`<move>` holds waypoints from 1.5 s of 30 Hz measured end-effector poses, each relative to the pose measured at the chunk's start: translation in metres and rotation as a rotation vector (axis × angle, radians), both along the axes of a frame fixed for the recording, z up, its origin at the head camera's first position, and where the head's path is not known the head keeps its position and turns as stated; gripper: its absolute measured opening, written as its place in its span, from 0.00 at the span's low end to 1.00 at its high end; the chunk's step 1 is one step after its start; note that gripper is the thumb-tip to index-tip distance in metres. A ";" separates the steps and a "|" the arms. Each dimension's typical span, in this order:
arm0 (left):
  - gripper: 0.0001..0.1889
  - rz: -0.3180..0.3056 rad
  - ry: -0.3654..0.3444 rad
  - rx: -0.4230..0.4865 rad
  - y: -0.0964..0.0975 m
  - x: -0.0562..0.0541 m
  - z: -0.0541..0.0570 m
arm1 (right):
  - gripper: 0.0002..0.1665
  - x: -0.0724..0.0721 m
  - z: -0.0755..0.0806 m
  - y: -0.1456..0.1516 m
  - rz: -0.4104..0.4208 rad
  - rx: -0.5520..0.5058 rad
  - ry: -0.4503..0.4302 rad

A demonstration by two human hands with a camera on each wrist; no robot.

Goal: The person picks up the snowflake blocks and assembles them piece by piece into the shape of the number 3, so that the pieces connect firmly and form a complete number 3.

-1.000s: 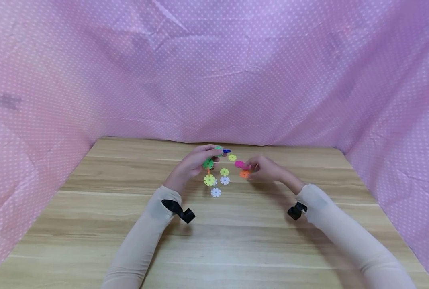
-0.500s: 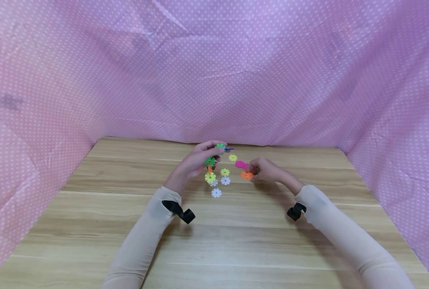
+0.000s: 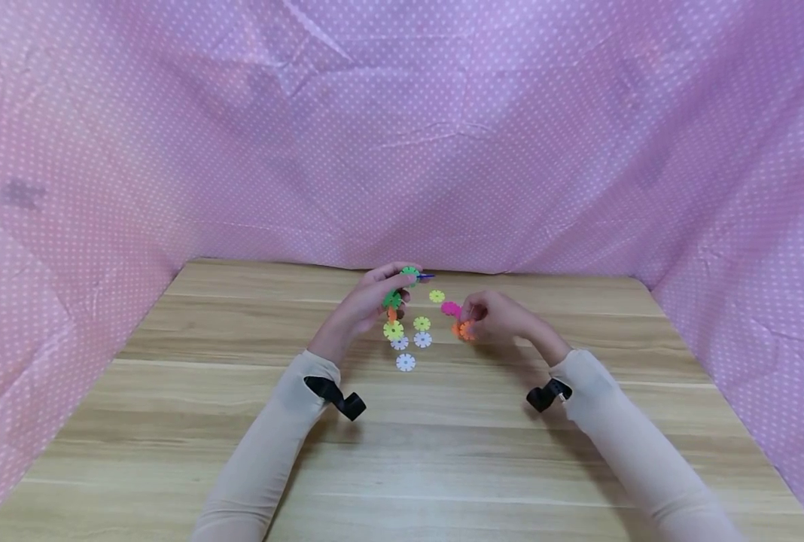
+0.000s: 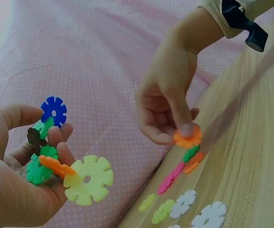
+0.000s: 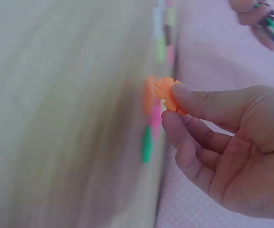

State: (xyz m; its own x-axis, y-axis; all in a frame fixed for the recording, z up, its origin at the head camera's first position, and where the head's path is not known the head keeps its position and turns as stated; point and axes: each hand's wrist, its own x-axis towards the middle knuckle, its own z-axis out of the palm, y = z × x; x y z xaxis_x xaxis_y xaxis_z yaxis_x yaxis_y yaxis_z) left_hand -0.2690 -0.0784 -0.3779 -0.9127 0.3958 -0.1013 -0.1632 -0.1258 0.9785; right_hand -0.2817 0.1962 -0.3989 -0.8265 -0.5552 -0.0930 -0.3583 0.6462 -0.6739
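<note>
My left hand (image 4: 23, 166) holds a chain of joined notched plastic discs: a blue disc (image 4: 54, 112) at one end, then green, dark brown, green and orange (image 4: 56, 166) ones, and a yellow disc (image 4: 88, 180) at the other end. Between the thumb and fingertip of my right hand (image 5: 222, 142) an orange disc (image 5: 166, 94) is pinched, held just above the table. Below it on the wood lie another orange disc (image 4: 193, 163), a green disc (image 4: 191, 153) and pink discs (image 4: 171, 178).
Between the hands, yellow discs (image 3: 437, 296) and white discs (image 3: 405, 363) lie loose on the wooden table (image 3: 415, 452). A pink dotted cloth (image 3: 415, 150) hangs around the table's back and sides. Each wrist carries a black camera mount (image 3: 337, 395).
My right hand has picked up an orange disc from the table and lifted it slightly. The left hand has moved a little upward, still gripping the chain of discs.
</note>
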 end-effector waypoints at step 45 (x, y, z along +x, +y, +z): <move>0.19 -0.006 -0.024 -0.037 0.005 -0.001 -0.006 | 0.13 0.028 0.035 -0.052 -0.323 -0.821 0.041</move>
